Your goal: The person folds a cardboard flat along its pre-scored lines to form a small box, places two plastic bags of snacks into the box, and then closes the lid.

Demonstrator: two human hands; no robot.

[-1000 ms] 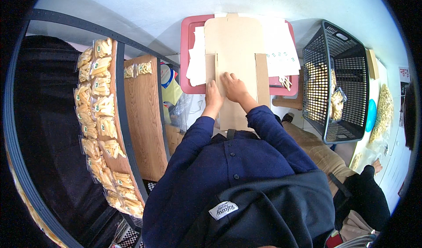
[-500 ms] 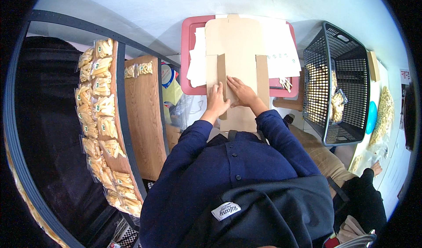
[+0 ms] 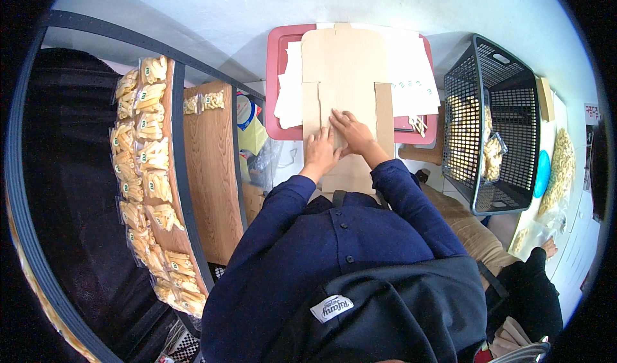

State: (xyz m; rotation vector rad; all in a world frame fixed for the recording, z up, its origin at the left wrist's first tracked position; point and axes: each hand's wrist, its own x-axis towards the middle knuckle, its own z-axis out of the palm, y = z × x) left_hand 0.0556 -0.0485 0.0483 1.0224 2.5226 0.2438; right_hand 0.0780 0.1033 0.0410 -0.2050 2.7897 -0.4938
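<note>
An unfolded tan cardboard box blank (image 3: 345,61) lies in front of me, its rounded end pointing away toward the wall. Along its left edge, a side panel (image 3: 310,109) lies nearly flat, with a thin dark crease beside it. The browner right side panel (image 3: 384,112) is a long narrow strip. My left hand (image 3: 321,152) rests on the blank by the left crease, its fingers stretched out. Just to the right, my right hand (image 3: 353,135) lies palm down on the middle of the cardboard, fingers extended. The two hands nearly meet at the thumbs.
Under the blank are white paper sheets (image 3: 411,67) and a red tray (image 3: 275,73). A black plastic basket (image 3: 479,189) holding packets stands to the right. Shelves on the left carry bagged snacks (image 3: 153,128). At lower right, another person's hand (image 3: 549,247) is by a snack-filled bag (image 3: 558,176).
The brown strip that stood up along the left crease now lies down flat. My left hand has shifted slightly right and down; my right hand stays almost in place.
</note>
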